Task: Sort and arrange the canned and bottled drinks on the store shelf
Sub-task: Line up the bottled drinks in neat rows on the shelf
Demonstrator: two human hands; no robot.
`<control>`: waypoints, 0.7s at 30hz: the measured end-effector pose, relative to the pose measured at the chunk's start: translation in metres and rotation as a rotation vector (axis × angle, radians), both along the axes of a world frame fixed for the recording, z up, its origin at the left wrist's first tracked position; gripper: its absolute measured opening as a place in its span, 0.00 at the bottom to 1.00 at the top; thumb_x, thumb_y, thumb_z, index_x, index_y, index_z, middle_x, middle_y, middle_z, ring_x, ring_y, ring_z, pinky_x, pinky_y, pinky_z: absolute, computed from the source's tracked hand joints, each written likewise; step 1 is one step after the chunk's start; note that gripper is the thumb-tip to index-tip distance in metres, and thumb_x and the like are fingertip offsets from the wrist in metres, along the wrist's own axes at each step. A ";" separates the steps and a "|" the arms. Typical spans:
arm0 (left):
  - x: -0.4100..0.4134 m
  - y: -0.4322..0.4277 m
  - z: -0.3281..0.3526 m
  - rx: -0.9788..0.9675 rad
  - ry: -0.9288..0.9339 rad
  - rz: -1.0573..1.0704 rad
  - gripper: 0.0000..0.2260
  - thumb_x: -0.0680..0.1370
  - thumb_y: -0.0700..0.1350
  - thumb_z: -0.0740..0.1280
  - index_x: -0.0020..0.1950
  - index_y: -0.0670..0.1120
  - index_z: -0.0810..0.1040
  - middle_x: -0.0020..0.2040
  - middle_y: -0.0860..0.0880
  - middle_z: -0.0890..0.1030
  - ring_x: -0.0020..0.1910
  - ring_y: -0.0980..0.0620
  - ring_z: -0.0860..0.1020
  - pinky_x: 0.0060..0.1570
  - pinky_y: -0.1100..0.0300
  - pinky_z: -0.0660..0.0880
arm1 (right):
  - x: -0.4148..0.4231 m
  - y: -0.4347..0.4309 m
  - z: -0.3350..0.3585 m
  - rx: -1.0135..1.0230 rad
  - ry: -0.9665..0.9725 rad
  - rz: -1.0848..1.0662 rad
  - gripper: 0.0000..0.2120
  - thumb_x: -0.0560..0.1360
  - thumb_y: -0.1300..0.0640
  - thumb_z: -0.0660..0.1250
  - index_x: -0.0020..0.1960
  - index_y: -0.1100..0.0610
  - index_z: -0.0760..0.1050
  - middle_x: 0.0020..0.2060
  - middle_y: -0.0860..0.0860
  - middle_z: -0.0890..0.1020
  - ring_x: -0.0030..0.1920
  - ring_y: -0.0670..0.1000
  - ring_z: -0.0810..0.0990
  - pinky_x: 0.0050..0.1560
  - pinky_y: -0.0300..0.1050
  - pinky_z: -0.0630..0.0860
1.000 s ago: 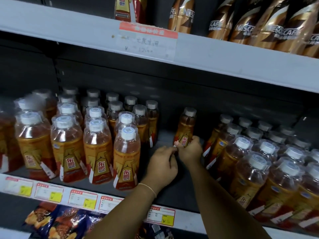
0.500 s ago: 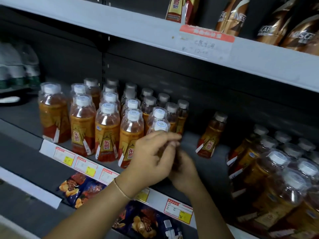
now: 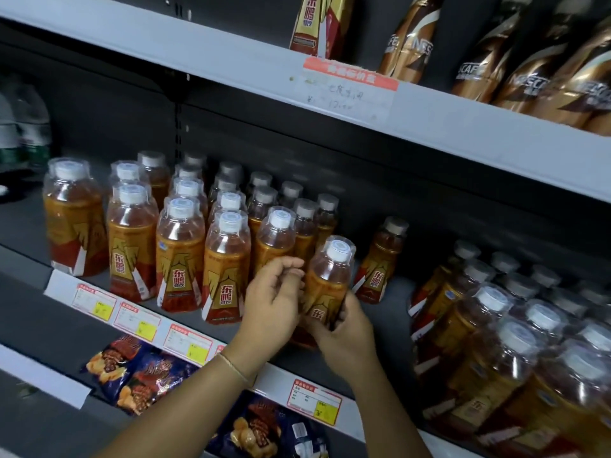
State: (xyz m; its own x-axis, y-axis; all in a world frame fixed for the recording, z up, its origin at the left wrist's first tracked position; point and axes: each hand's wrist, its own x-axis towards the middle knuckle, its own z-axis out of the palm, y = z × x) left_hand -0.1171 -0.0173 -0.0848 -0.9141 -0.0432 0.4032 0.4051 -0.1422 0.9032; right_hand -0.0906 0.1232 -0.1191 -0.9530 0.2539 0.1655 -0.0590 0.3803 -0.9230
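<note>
at the far left stand dim clear water bottles (image 3: 23, 127), then the grey metal middle shelf (image 3: 29, 226) carries a tidy block of amber drink bottles with white caps and orange-and-red labels (image 3: 180, 256), set in rows running back to the dark rear panel; that part of the sorting looks done. just right of the block, the left hand (image 3: 272, 300), a thin band at its wrist, is loosely curled with fingers half apart, close against the side of one more amber bottle with a clear overcap (image 3: 327, 285) but grasping nothing i can be sure of. the right hand (image 3: 344, 332) wraps that bottle's lower body from below, holding it tilted near the shelf's front lip. behind it a lone small amber bottle (image 3: 380, 262) stands apart in a bare gap, which seems the open room left to fill. further right a leaning, crowded cluster of similar bottles (image 3: 496, 325) probably awaits straightening. the white price-tag rail (image 3: 198, 345) marks the edge; the upper shelf with brown coffee bottles (image 3: 529, 61) limits headroom.
</note>
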 end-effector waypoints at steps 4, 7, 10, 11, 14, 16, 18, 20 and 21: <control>-0.017 0.036 -0.006 -0.087 -0.298 -0.259 0.17 0.84 0.55 0.55 0.54 0.50 0.82 0.53 0.50 0.83 0.56 0.53 0.80 0.62 0.49 0.74 | 0.000 0.031 -0.004 0.086 -0.019 -0.158 0.32 0.70 0.52 0.77 0.71 0.47 0.68 0.60 0.47 0.80 0.61 0.49 0.79 0.63 0.56 0.77; -0.029 0.061 -0.006 -0.058 -0.369 -0.439 0.24 0.83 0.58 0.51 0.59 0.45 0.81 0.57 0.47 0.82 0.60 0.51 0.78 0.64 0.52 0.72 | -0.003 0.043 -0.003 0.230 -0.056 -0.361 0.34 0.74 0.49 0.74 0.74 0.53 0.64 0.67 0.53 0.72 0.63 0.53 0.76 0.64 0.54 0.75; -0.040 0.078 -0.010 -0.040 -0.396 -0.524 0.26 0.84 0.58 0.48 0.65 0.42 0.77 0.62 0.44 0.80 0.63 0.50 0.76 0.68 0.52 0.69 | -0.008 0.048 0.000 0.234 -0.069 -0.482 0.33 0.75 0.50 0.72 0.75 0.57 0.63 0.69 0.54 0.66 0.63 0.55 0.75 0.65 0.50 0.75; -0.043 0.082 -0.011 -0.034 -0.409 -0.540 0.27 0.84 0.57 0.48 0.66 0.41 0.76 0.64 0.43 0.78 0.64 0.49 0.76 0.69 0.51 0.68 | -0.010 0.050 0.001 0.236 -0.071 -0.501 0.33 0.75 0.51 0.72 0.75 0.58 0.63 0.68 0.55 0.66 0.63 0.56 0.75 0.65 0.50 0.74; -0.047 0.089 -0.014 0.026 -0.444 -0.584 0.27 0.85 0.56 0.46 0.67 0.38 0.74 0.66 0.40 0.76 0.66 0.48 0.74 0.70 0.52 0.67 | -0.016 0.054 0.004 0.246 -0.069 -0.544 0.33 0.76 0.52 0.71 0.75 0.60 0.62 0.68 0.57 0.68 0.65 0.58 0.74 0.64 0.51 0.74; -0.048 0.091 -0.015 0.058 -0.454 -0.611 0.27 0.85 0.55 0.46 0.67 0.37 0.74 0.67 0.40 0.75 0.67 0.48 0.73 0.70 0.54 0.67 | -0.020 0.054 0.002 0.245 -0.068 -0.576 0.34 0.76 0.52 0.71 0.76 0.60 0.61 0.69 0.57 0.67 0.66 0.57 0.73 0.65 0.50 0.72; -0.048 0.090 -0.014 0.075 -0.465 -0.632 0.27 0.85 0.55 0.46 0.68 0.37 0.73 0.68 0.40 0.75 0.69 0.47 0.72 0.71 0.53 0.66 | -0.022 0.051 0.000 0.254 -0.067 -0.602 0.34 0.77 0.51 0.70 0.77 0.59 0.59 0.70 0.56 0.67 0.67 0.57 0.71 0.65 0.50 0.71; -0.047 0.089 -0.011 0.058 -0.468 -0.639 0.27 0.85 0.54 0.46 0.69 0.36 0.72 0.68 0.41 0.74 0.69 0.47 0.71 0.72 0.51 0.65 | -0.023 0.050 -0.002 0.251 -0.055 -0.612 0.34 0.77 0.51 0.70 0.77 0.59 0.59 0.70 0.56 0.68 0.67 0.57 0.72 0.64 0.49 0.71; -0.047 0.088 -0.011 0.039 -0.465 -0.636 0.26 0.85 0.54 0.47 0.69 0.36 0.72 0.66 0.42 0.75 0.68 0.47 0.72 0.71 0.50 0.66 | -0.023 0.051 -0.004 0.249 -0.048 -0.617 0.34 0.77 0.52 0.70 0.77 0.59 0.60 0.70 0.57 0.68 0.67 0.57 0.72 0.63 0.50 0.71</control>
State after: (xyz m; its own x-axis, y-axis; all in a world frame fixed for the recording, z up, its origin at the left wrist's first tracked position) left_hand -0.1637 0.0703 -0.0959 -0.8426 0.5383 -0.0179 -0.1832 -0.2551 0.9494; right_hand -0.1139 0.1737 -0.1226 -0.6532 0.7143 0.2510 0.2763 0.5336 -0.7993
